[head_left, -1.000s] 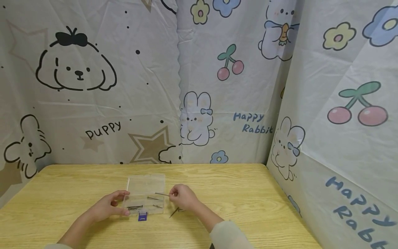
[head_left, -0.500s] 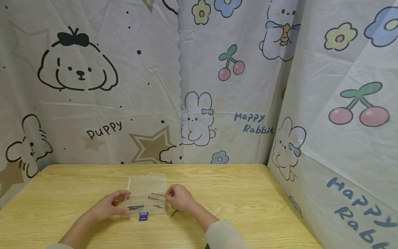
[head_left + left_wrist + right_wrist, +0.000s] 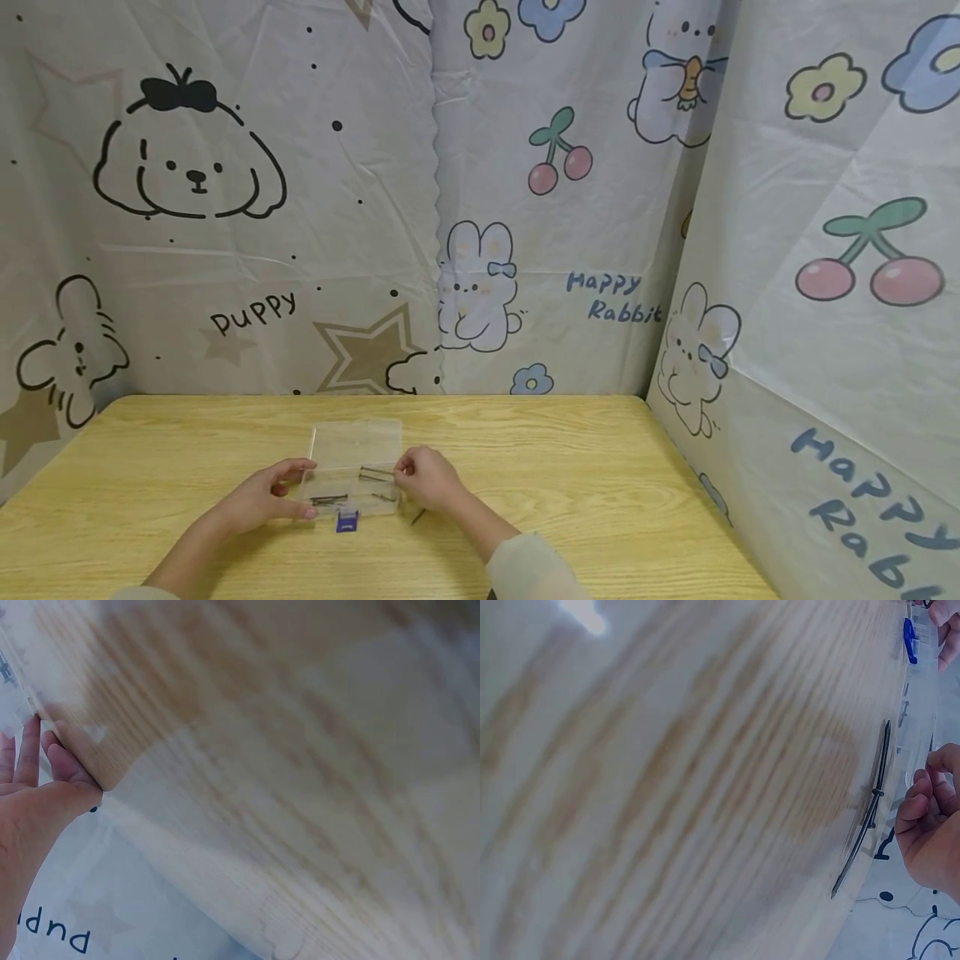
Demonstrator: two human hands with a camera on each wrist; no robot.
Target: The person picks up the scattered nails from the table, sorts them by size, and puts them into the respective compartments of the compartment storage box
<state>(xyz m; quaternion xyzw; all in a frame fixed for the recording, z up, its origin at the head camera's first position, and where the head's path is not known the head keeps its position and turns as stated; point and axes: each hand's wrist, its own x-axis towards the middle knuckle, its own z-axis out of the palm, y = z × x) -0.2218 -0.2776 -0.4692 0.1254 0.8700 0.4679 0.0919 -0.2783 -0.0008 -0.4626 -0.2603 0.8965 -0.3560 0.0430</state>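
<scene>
A clear plastic box (image 3: 357, 439) with a blue latch (image 3: 347, 522) lies with its lid raised on the table. Dark nails (image 3: 328, 501) rest in its left part, and a few more lie at the right. My left hand (image 3: 258, 498) holds the box's left side, thumb at the front corner and fingers farther back; the left wrist view catches this hand only at its edge. Between thumb and fingertips, my right hand (image 3: 433, 481) pinches a nail (image 3: 377, 469) over the box's right side. Its far end is hidden by the fingers.
Loose nails (image 3: 877, 793) lie on the wooden table (image 3: 585, 483) just right of the box, partly hidden by the right hand in the head view. Behind the table hangs a printed cloth (image 3: 360, 250), with another along the right side.
My right hand has moved left with the pinched nail, from beside the box to over its right part. My left hand stays at the box's left side.
</scene>
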